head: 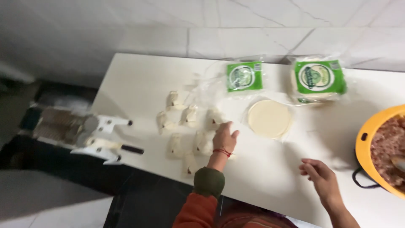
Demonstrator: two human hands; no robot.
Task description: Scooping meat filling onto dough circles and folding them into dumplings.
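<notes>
Dumplings [185, 133], pale folded ones, ~9 or so, lie in a loose cluster on the white table [261, 169], left of centre & toward the near-left edge. Pic is blurry so exact count can't be told.

Head view, left to right:

Left hand [224, 137] reaches out over the right side of the cluster, palm down, fingers loosely together & curled a bit, touching or just over a dumpling there. Can't tell if it actually grips one; the dumpling under it is half hidden. Red string on the wrist, green cuff & orange sleeve [202, 198] behind it.

Right hand [319, 175] hovers over bare table nearer the person, right of centre, fingers apart & relaxed, holding nothing. Well apart from the dumplings.

Round wrapper stack [269, 118], pale discs, lies flat btw the two hands but farther out, just right of the cluster.

Two clear bags w/ green labels sit at the far side: smaller-looking one [244, 77] far of the wrapper stack, fuller one [317, 80] to its right, w/ wrappers showing inside.

Yellow bowl [368, 139] at the right edge, cut off by the frame, filled w/ pinkish minced filling [388, 147]; a utensil stands in it, blurred. Black handle loop at its near-left side.

White press-type tool [107, 137] w/ black handles hangs at the table's left edge. Tiled wall [211, 25] behind.
</notes>
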